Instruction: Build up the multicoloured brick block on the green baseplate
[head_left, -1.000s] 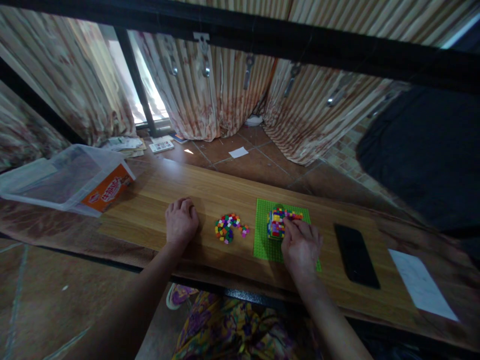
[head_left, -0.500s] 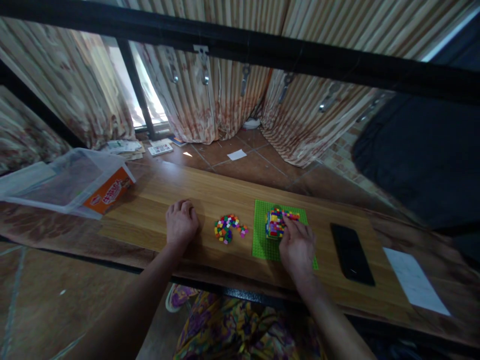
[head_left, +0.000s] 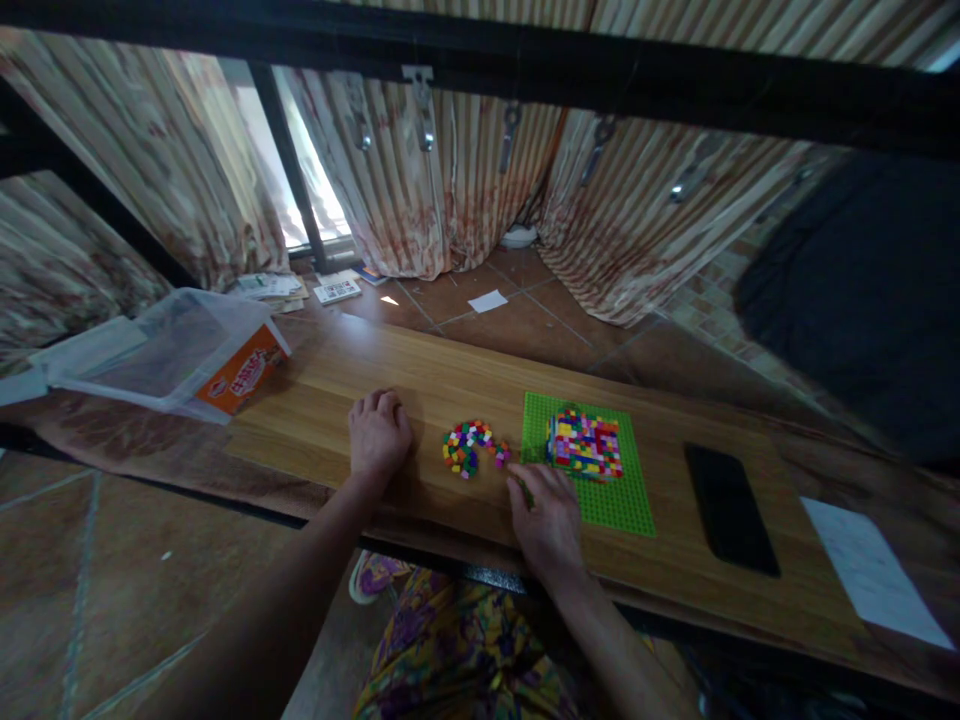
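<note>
My left hand [head_left: 379, 434] rests on the wooden board left of the loose bricks, its fingers curled in with nothing seen in them. A small pile of multicoloured toy bricks [head_left: 463, 447] lies between my two hands. My right hand [head_left: 549, 518] hovers over the lower left edge of the green baseplate [head_left: 637, 500], close to the pile. Its thumb and forefinger are apart, and no brick shows between them. On the baseplate stands a block built of many coloured bricks [head_left: 589, 442], beyond my right fingers.
A black phone [head_left: 731, 508] lies right of the baseplate, with a white sheet of paper [head_left: 876, 570] farther right. At the left end stands a clear plastic box [head_left: 169, 355] with an orange label. A dark metal bar [head_left: 480, 60] crosses above, before striped curtains.
My right hand has moved left and toward me, from the brick block to near the loose pile, and its fingers have parted. The view has shifted slightly; my left hand stays put.
</note>
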